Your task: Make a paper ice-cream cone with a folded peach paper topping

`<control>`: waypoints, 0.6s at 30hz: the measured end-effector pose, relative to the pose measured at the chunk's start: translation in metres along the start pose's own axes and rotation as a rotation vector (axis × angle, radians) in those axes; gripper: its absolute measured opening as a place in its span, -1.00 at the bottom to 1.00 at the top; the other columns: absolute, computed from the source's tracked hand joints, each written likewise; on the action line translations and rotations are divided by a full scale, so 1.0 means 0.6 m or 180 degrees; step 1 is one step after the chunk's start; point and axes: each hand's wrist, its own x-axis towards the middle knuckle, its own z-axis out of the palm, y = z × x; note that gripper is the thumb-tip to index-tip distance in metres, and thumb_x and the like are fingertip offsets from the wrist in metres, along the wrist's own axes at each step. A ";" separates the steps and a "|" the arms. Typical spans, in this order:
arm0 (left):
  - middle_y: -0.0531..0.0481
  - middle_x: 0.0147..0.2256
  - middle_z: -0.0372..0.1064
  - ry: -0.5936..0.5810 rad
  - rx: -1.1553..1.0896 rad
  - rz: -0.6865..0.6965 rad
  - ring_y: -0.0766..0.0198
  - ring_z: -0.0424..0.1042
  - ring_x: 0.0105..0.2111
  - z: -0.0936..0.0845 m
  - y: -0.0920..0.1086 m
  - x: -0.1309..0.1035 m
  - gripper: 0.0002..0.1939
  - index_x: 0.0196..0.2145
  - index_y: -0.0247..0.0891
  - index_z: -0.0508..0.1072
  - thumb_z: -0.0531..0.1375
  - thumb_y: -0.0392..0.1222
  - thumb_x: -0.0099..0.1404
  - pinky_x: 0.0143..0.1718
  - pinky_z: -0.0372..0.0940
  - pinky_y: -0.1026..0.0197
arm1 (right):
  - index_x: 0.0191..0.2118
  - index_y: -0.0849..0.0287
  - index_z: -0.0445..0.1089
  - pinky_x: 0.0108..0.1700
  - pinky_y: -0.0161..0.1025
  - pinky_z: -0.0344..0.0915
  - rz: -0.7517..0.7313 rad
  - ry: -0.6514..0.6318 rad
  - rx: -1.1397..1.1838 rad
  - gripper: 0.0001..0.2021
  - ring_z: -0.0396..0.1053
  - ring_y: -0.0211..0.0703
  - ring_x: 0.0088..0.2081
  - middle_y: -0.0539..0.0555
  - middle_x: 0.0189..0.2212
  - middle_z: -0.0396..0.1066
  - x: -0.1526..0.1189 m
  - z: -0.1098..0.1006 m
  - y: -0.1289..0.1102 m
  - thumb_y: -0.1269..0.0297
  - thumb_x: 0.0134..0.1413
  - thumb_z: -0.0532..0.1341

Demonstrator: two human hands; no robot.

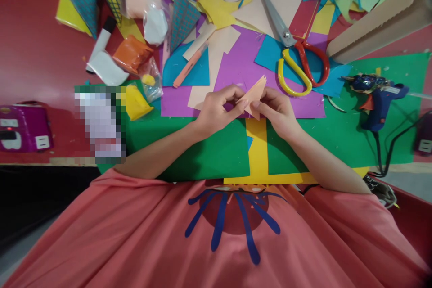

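A: Which way is the folded peach paper piece pointing?
B: Tip is pointing away and rightward; long axis is running diagonally. It's being held over the near edge of the flat purple paper sheet.
A: Grip?
B: Bare left hand is pinching its left end, nearly closed. Bare right hand is pinching its right side, fingers curling.

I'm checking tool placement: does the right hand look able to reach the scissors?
Probably yes: the scissors lie just beyond the right hand, handles nearest, nothing visibly between. It is pinching peach paper, so it would likely need to let go first.
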 end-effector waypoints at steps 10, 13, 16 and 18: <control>0.10 -0.46 0.45 0.0112 0.0298 0.0416 0.47 0.41 -0.47 0.000 -0.004 -0.006 -0.89 -0.36 -0.27 0.39 0.15 -0.20 0.32 -0.45 0.27 0.42 | -0.41 0.15 0.40 -0.45 -0.38 0.16 0.0194 0.0065 0.0428 -0.82 0.23 -0.38 -0.49 -0.09 -0.53 0.31 0.001 -0.004 0.018 0.15 0.01 0.32; 0.07 -0.42 0.42 0.0077 -0.0016 0.0125 0.42 0.42 -0.43 0.006 -0.009 -0.005 -0.80 -0.33 -0.26 0.36 0.15 -0.06 0.32 -0.43 0.30 0.36 | -0.39 0.14 0.39 -0.44 -0.37 0.21 0.0261 0.0217 0.0439 -0.79 0.26 -0.36 -0.48 -0.09 -0.52 0.31 -0.002 0.004 0.019 0.11 -0.02 0.33; 0.06 -0.41 0.38 0.0082 -0.0370 -0.0067 0.38 0.41 -0.41 0.012 -0.018 -0.003 -0.71 -0.32 -0.23 0.33 0.16 0.07 0.29 -0.41 0.32 0.32 | -0.38 0.12 0.40 -0.42 -0.36 0.27 0.0264 0.0402 0.0441 -0.77 0.29 -0.35 -0.48 -0.09 -0.51 0.34 -0.004 0.014 0.016 0.09 -0.05 0.35; 0.07 -0.42 0.34 0.0090 -0.0565 -0.0131 0.38 0.39 -0.41 0.015 -0.022 -0.002 -0.68 -0.32 -0.23 0.32 0.16 0.10 0.28 -0.41 0.32 0.32 | -0.36 0.12 0.42 -0.40 -0.35 0.30 0.0289 0.0442 0.0385 -0.78 0.32 -0.35 -0.46 -0.08 -0.49 0.38 -0.005 0.018 0.011 0.10 -0.07 0.35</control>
